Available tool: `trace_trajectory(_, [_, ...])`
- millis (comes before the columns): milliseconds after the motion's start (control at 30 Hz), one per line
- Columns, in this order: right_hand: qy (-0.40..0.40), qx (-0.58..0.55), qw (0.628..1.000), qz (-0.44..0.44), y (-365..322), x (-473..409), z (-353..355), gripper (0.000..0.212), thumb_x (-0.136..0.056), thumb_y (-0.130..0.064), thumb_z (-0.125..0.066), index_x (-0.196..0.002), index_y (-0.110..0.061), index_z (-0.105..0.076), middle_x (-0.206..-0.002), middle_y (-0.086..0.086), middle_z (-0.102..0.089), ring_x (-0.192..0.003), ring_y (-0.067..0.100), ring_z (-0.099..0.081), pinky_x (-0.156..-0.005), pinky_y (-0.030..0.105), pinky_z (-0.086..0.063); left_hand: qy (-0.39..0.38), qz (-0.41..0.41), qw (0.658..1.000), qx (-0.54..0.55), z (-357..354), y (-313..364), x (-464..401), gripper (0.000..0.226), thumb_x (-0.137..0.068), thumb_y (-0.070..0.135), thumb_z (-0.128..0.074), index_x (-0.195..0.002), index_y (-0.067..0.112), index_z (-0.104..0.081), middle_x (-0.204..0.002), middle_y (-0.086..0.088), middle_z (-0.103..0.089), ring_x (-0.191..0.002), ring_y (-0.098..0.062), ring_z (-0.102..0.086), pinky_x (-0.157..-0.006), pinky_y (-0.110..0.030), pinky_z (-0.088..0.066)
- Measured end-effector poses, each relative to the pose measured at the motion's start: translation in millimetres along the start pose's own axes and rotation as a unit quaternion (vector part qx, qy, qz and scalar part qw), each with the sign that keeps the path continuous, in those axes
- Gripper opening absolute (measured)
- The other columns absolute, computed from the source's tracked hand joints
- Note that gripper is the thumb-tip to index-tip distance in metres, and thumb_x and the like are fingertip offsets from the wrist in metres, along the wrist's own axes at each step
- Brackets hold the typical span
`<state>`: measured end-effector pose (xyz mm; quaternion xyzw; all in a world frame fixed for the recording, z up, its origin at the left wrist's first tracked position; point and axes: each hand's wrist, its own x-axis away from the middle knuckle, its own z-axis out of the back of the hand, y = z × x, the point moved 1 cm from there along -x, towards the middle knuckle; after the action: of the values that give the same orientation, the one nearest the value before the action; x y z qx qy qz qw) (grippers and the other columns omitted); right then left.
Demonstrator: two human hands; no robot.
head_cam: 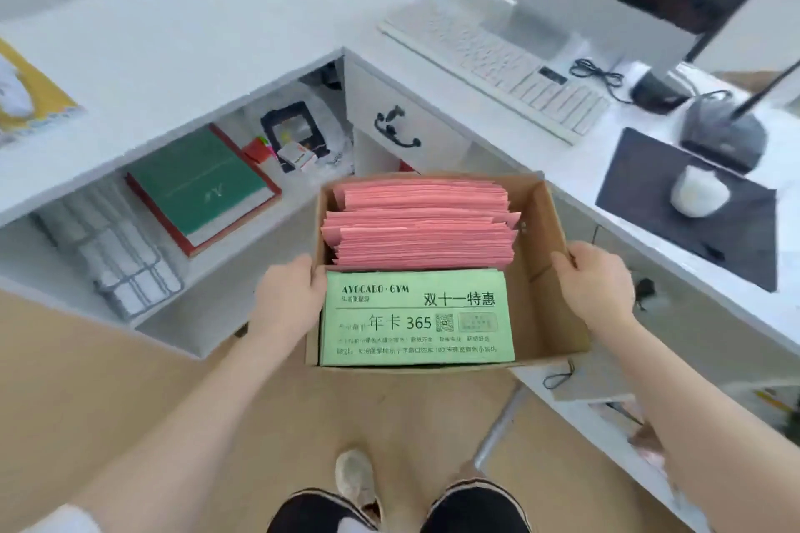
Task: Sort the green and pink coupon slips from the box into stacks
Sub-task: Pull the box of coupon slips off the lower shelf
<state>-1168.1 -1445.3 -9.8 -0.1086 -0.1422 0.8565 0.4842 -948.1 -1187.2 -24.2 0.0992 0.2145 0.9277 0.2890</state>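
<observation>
Between left hand (288, 294) and right hand (595, 283) grips, slip-filled box (545, 273).

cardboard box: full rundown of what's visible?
The cardboard box is plain brown, open-topped and rectangular, held level in the air above the floor. The left hand grips its left wall, the right hand its right wall. Inside, pink coupon slips fill the far part and a flat stack of green coupon slips the near part; a strip along the right stays bare.
</observation>
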Motion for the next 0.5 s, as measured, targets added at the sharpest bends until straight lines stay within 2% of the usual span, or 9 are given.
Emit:
trace_trajectory(67, [0.031,-0.013,0.999,-0.033,28.9,9.7,36.1,0.035,-0.091,-0.024,-0.047,-0.060,-0.008,-0.043,-0.059,0.007,-0.050,-0.064,0.030,-0.046,-0.050,0.031,-0.029,0.020,-0.052,0.998,-0.001,4.9,38.6,5.7,0.029,-0.095,0.022,-0.042,-0.069,0.008,-0.040,-0.078,-0.021,-0.061,-0.072,-0.034,-0.053,-0.058,-0.034,-0.030])
trace_trajectory(133, [0.055,-0.031,0.996,-0.058,56.7,20.5,66.3,0.038,-0.089,-0.023,-0.049,-0.056,-0.010,-0.037,-0.055,0.005,-0.046,-0.063,0.030,-0.045,-0.050,0.032,-0.028,0.039,-0.091,0.995,-0.008,7.4,73.9,12.6,0.033,-0.094,0.021,-0.044,-0.064,0.009,-0.038,-0.072,-0.020,-0.059,-0.072,-0.036,-0.054,-0.056,-0.034,-0.029])
trace_trajectory(233, [0.063,-0.060,0.992,-0.096,100.1,47.0,101.4,0.036,-0.088,-0.023,-0.051,-0.056,-0.008,-0.042,-0.057,0.007,-0.048,-0.065,0.030,-0.048,-0.053,0.033,-0.033,0.039,-0.125,0.991,-0.015,8.8,123.4,30.8,0.037,-0.093,0.021,-0.045,-0.058,0.012,-0.035,-0.067,-0.014,-0.051,-0.069,-0.032,-0.049,-0.056,-0.034,-0.029])
trace_trajectory(333, [0.059,-0.083,0.988,-0.116,141.0,72.0,133.4,0.037,-0.088,-0.020,-0.051,-0.054,-0.010,-0.040,-0.055,0.006,-0.044,-0.060,0.026,-0.043,-0.051,0.031,-0.029,0.028,-0.156,0.987,-0.031,0.4,160.4,54.1,0.037,-0.091,0.022,-0.046,-0.057,0.013,-0.036,-0.069,-0.015,-0.055,-0.073,-0.034,-0.053,-0.056,-0.035,-0.033])
trace_trajectory(500, [0.071,-0.095,0.982,-0.145,207.6,107.4,183.1,0.036,-0.082,-0.017,-0.052,-0.053,-0.013,-0.031,-0.053,0.004,-0.035,-0.057,0.025,-0.035,-0.052,0.033,-0.025,0.011,-0.183,0.982,-0.033,-17.8,220.9,95.6,0.035,-0.089,0.019,-0.046,-0.057,0.008,-0.039,-0.065,-0.013,-0.051,-0.071,-0.033,-0.048,-0.057,-0.035,-0.026])
